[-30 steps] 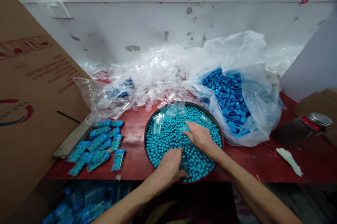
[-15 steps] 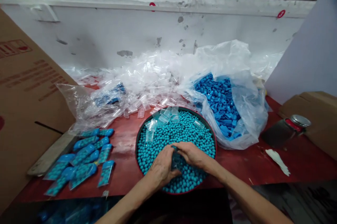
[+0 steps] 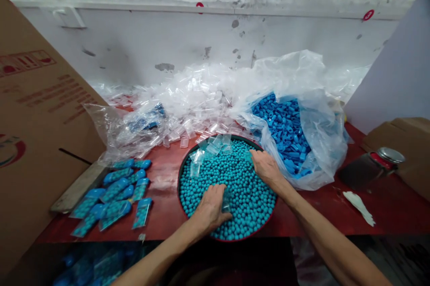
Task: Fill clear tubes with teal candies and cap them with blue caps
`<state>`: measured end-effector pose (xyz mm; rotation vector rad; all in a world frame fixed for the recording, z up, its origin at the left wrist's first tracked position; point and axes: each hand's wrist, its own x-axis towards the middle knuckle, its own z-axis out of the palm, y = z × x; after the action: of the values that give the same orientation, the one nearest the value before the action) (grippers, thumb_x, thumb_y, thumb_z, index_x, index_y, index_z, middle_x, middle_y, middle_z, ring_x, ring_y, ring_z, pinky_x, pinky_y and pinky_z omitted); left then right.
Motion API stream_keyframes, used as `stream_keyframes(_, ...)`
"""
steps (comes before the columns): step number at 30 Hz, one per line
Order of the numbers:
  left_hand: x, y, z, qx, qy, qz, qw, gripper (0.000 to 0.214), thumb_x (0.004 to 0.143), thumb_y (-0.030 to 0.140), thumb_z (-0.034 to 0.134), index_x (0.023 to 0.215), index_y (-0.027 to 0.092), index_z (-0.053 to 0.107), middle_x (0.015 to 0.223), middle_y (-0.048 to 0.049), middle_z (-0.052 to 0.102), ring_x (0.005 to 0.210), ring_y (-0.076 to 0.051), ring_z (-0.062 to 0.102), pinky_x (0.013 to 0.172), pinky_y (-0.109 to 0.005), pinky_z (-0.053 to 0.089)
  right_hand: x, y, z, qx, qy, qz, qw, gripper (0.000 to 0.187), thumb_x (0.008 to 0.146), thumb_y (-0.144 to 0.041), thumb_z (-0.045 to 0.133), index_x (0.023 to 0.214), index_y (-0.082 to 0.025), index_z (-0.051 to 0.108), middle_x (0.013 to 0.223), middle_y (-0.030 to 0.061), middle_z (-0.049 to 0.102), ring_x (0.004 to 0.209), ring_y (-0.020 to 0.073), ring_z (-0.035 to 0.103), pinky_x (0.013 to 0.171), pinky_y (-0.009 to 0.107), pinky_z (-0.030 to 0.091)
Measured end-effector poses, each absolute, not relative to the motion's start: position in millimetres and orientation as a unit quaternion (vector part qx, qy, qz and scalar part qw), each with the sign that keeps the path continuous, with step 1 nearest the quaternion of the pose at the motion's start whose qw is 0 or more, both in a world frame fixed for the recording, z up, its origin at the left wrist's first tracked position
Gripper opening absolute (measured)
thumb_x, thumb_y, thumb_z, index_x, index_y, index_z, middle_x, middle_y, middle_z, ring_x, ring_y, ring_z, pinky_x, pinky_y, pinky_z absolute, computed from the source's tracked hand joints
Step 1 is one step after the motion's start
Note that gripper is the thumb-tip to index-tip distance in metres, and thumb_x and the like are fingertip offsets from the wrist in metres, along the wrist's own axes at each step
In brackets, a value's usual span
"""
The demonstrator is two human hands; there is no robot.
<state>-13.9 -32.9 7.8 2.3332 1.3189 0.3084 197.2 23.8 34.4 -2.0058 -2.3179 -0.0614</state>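
Left hand (image 3: 210,209) palm-down on blue beads (image 3: 242,187), grip pinching a clear tube (image 3: 226,199) — right hand (image 3: 266,167) outstretched farther in, grip unclear

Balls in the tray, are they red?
No, the balls filling the tray are all turquoise blue.

Cardboard box (image 3: 36,142) left, bag of blue caps (image 3: 285,127) right.

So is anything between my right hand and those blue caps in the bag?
Only the bag's clear plastic edge, just past the right hand at the tray rim. Nothing else visible blocks the blue caps.
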Motion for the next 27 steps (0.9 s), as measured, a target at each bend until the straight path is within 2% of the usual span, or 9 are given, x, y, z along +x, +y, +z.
stream_keyframes(3,-11.7,-38.0,3.3,0.866,0.458,0.132,0.152,0.055,0.060,0.022,0.062,0.110,0.013,0.040,0.108,-0.0116,0.046,0.106,-0.028,0.040,0.090,-0.042,0.034,179.5,12.7,38.5,-0.567,-0.821,0.044,0.060,0.025,0.087,-0.019,0.032,0.104,-0.019,0.050,0.089,0.0060,0.058,0.083,0.0159,0.051,0.070,0.023,0.035)
stream_keyframes(7,-11.9,-37.1,0.6,0.894,0.406,0.163,0.097,0.060,0.059,0.015,0.057,0.114,0.009,0.034,0.129,-0.0197,0.027,0.125,-0.035,0.014,0.098,-0.050,0.023,155.3,-1.0,27.0,-0.449,-0.874,0.163,0.093,0.022,0.084,-0.018,0.037,0.095,-0.018,0.056,0.085,0.0051,0.059,0.079,0.0146,0.052,0.068,0.022,0.037)
stream_keyframes(9,-13.4,-35.0,0.1,0.892,0.399,0.156,0.141,0.061,0.057,0.016,0.058,0.114,0.012,0.033,0.128,-0.0180,0.029,0.122,-0.032,0.023,0.095,-0.047,0.029,151.3,-4.7,19.4,-0.419,-0.861,0.247,0.149,0.024,0.084,-0.016,0.036,0.095,-0.017,0.057,0.087,0.0050,0.060,0.081,0.0142,0.053,0.072,0.023,0.039)
stream_keyframes(13,-13.8,-30.6,3.2,0.868,0.419,0.145,0.224,0.057,0.055,0.021,0.061,0.108,0.018,0.039,0.110,-0.0091,0.045,0.104,-0.025,0.044,0.088,-0.041,0.037,158.3,-4.1,10.0,-0.423,-0.784,0.387,0.238,0.034,0.078,-0.013,0.043,0.111,-0.018,0.050,0.097,0.0043,0.060,0.088,0.0143,0.054,0.080,0.026,0.039)
stream_keyframes(16,-11.7,-26.4,8.5,0.848,0.424,0.148,0.282,0.081,0.052,0.026,0.067,0.123,0.019,0.028,0.116,-0.0096,0.043,0.106,-0.025,0.041,0.091,-0.041,0.035,162.5,-0.9,4.0,-0.443,-0.721,0.464,0.263,0.031,0.075,-0.012,0.045,0.105,-0.016,0.051,0.084,0.0018,0.061,0.070,0.0114,0.056,0.066,0.022,0.043)
stream_keyframes(18,-10.7,-23.2,11.7,0.833,0.426,0.137,0.326,0.100,0.049,0.031,0.071,0.130,0.017,0.016,0.123,-0.0116,0.037,0.112,-0.026,0.036,0.094,-0.040,0.032,161.6,-0.4,0.3,-0.450,-0.697,0.480,0.285,0.022,0.075,-0.015,0.046,0.096,-0.016,0.054,0.076,-0.0005,0.060,0.060,0.0091,0.053,0.057,0.019,0.042)
stream_keyframes(20,-9.9,-21.1,13.7,0.821,0.434,0.117,0.351,0.106,0.045,0.034,0.073,0.131,0.016,0.015,0.125,-0.0127,0.035,0.114,-0.028,0.034,0.095,-0.040,0.030,159.5,-2.1,-1.0,-0.462,-0.696,0.461,0.300,0.015,0.077,-0.020,0.047,0.087,-0.016,0.057,0.071,-0.0018,0.058,0.056,0.0081,0.051,0.055,0.018,0.041)
stream_keyframes(24,-6.1,-24.4,13.5,0.815,0.458,0.128,0.331,0.079,0.049,0.031,0.070,0.120,0.019,0.036,0.109,-0.0062,0.049,0.102,-0.025,0.044,0.087,-0.036,0.035,157.6,-8.6,5.7,-0.488,-0.712,0.419,0.280,0.023,0.083,-0.023,0.039,0.090,-0.018,0.060,0.058,-0.0026,0.056,0.053,0.0094,0.052,0.061,0.021,0.043)
stream_keyframes(27,-2.8,-30.6,11.4,0.798,0.503,0.137,0.300,0.071,0.051,0.033,0.069,0.114,0.016,0.040,0.106,-0.0077,0.049,0.100,-0.025,0.044,0.085,-0.036,0.036,154.5,-13.2,12.6,-0.512,-0.704,0.373,0.321,0.027,0.084,-0.026,0.038,0.099,-0.019,0.059,0.081,0.0028,0.063,0.079,0.0142,0.058,0.078,0.027,0.042)
